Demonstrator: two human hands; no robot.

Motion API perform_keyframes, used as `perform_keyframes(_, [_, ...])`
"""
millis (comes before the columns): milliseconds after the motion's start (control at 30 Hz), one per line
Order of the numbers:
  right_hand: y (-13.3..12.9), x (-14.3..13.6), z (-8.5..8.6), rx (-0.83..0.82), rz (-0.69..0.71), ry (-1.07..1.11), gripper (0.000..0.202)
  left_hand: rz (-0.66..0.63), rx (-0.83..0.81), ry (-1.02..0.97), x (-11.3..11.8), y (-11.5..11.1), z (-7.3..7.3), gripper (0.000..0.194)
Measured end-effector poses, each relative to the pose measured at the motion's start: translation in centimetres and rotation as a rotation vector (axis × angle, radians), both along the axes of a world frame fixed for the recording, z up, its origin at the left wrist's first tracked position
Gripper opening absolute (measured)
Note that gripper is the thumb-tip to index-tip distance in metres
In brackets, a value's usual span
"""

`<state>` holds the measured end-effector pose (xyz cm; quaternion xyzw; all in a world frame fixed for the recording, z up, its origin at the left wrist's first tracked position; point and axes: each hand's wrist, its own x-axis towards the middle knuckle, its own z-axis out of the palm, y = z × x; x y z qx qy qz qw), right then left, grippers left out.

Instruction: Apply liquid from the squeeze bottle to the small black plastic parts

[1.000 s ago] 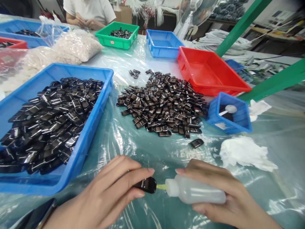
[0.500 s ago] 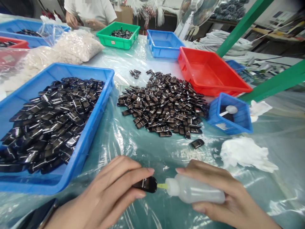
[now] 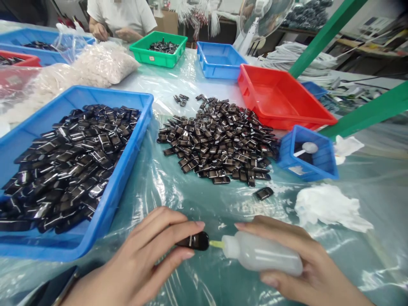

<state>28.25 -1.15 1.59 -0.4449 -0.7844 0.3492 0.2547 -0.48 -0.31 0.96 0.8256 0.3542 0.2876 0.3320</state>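
Between the thumb and fingers of my left hand (image 3: pixel 153 255) is a small glossy black plastic piece (image 3: pixel 200 241), its rounded end pointing right. My right hand (image 3: pixel 293 255) is wrapped round a translucent white squeeze bottle (image 3: pixel 264 253) lying sideways. The bottle's yellow-green nozzle tip (image 3: pixel 216 244) is at the rounded end of the piece; whether they touch, I cannot tell. Beyond my hands a heap of similar black pieces (image 3: pixel 216 140) lies on the plastic-covered table (image 3: pixel 143 208), and a single black piece (image 3: pixel 264 193) lies apart in front of it.
At left stands a blue tray (image 3: pixel 127 170) full of black pieces. A red tray (image 3: pixel 287 97), a small blue bin (image 3: pixel 315 165) with a white spoon (image 3: pixel 307 148), and crumpled white tissue (image 3: pixel 331 208) are at right. A green tray (image 3: pixel 156 57) is farther back, near a person (image 3: pixel 124 17).
The black piece in my left hand has shifted slightly up and left, and its end has tilted up a little. The bottle stays nearly where it was.
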Motion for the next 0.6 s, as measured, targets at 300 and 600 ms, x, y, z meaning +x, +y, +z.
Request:
perform_keyframes(300, [1.0,-1.2,-1.3,-0.065,-0.328,0.057,0.038,0.215,-0.12,-0.03,0.2,0.6,-0.4,0.031])
perform_keyframes(600, [1.5,-3.2,-3.2,0.289,-0.507,0.221,0.038,0.442,-0.192,-0.187,0.3,1.6,-0.3,0.021])
